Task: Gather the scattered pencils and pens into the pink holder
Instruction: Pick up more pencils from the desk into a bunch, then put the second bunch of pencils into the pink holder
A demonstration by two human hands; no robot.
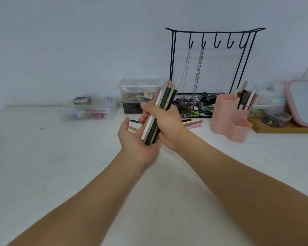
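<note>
My right hand [164, 127] grips a bundle of pencils and pens [164, 97], white, dark green and tan, held upright and tilted above the white table [60, 166]. My left hand [134, 139] lies palm up under the bundle's lower ends, fingers straight, touching them. The pink holder [228, 118] stands to the right, with several pens [245, 99] in its back compartment. Loose pens [192, 122] lie on the table behind my hands, left of the holder, and two more [133, 125] show beyond my left hand.
A black wire jewellery stand [215, 68] with chains and a filled basket stands at the back. Clear plastic boxes [89, 108] [140, 89] sit along the wall to the left. A wooden tray [283, 128] and a pink-rimmed mirror [304, 102] are at the right.
</note>
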